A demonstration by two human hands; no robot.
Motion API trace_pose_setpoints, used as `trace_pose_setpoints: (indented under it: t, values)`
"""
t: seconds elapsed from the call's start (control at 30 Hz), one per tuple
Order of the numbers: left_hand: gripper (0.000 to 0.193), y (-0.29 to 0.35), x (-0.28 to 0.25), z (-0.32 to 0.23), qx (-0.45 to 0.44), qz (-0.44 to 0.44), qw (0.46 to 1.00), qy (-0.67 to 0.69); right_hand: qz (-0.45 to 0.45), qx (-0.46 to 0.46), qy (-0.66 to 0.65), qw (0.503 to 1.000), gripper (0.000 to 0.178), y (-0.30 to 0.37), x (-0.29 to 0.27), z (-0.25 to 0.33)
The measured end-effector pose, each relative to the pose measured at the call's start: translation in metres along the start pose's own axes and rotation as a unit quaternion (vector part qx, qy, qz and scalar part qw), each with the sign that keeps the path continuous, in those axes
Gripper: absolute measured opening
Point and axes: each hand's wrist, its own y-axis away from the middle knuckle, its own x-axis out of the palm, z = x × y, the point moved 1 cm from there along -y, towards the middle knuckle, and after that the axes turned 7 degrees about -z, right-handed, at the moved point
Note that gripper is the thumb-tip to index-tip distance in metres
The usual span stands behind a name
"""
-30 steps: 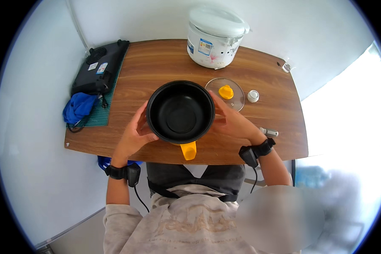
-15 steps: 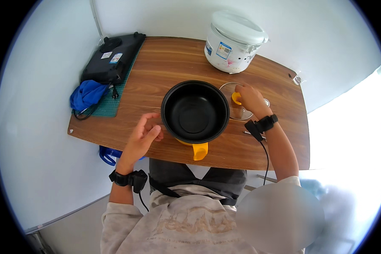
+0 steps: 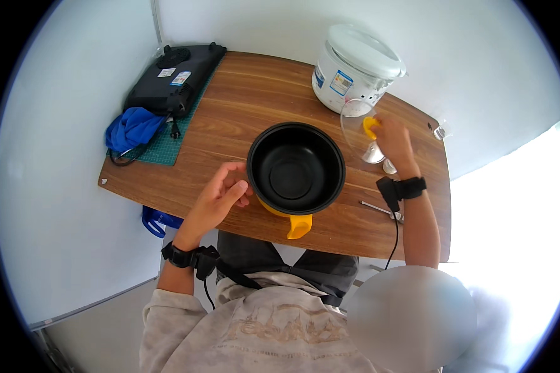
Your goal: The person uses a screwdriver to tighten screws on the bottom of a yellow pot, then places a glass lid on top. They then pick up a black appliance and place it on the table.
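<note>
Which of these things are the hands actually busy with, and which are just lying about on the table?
In use: black pot by the left hand; glass lid held by the right hand.

Lying about: white rice cooker, black hotplate, blue cloth, green mat.

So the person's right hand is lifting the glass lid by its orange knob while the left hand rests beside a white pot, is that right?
Not quite: the pot is black, not white; the white thing is the rice cooker at the back. The head view shows it. The rest holds: the right hand has the glass lid up by its orange knob, and the left hand is beside the pot.
</note>
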Motion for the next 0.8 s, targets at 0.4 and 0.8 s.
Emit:
trace_pose_setpoints:
  t: [0.4,0.8]
  values:
    - [0.048,-0.007,0.003,-0.019,-0.033,-0.024,0.999,0.014,0.006,-0.179,-0.180,0.967,0.023,0.036,-0.093,0.155]
    - [0.046,-0.012,0.008,-0.026,-0.044,-0.023,0.999,0.019,0.049,-0.227,-0.164,0.959,0.032,0.047,-0.060,0.179]
